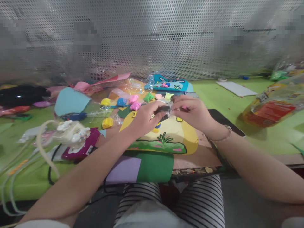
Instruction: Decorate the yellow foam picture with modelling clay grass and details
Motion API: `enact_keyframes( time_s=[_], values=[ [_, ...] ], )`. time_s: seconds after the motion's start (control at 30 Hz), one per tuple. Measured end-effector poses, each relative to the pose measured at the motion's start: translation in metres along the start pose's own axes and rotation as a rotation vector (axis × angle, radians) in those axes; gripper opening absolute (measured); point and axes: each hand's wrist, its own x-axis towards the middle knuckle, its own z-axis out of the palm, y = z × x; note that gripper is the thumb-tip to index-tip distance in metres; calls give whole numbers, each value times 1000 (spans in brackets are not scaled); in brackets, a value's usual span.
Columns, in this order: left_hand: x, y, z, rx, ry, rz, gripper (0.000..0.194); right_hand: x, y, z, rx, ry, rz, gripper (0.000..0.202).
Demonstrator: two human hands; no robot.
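Both my hands meet over a yellow paper picture (190, 142) with a green grassy strip and dark-outlined plants. Between the fingers of my left hand (148, 117) is a small black lump in clear plastic wrap (165, 109). My right hand (193, 112) pinches the wrap from the other side, its fingers closed. Behind the hands lie several wrapped soft lumps, among them a blue lump (122, 101), a pink lump (135, 105) and a green lump (148, 97). A yellow lump (107, 123) sits left of the picture.
A blue decorated paper piece (172, 84) lies at the back. On the left are a white charger (73, 134) with cables and a light-blue paper (71, 102). A black phone-like slab (225, 122), a white board (236, 88) and a plastic bottle (273, 104) are on the right.
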Motion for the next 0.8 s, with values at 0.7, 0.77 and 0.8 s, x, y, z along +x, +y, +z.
enact_keyframes(
  time_s=[0.7, 0.77, 0.8],
  values=[
    [3, -76, -14, 383, -117, -473, 35, 9, 47, -9, -104, 54, 354, 21],
    [0, -83, -10, 352, -141, -491, 46, 6, 48, -3, -104, 14, 337, 23],
    [-1, -83, -8, 333, -148, -494, 50, 5, 46, -1, -109, 6, 324, 22]
  ],
)
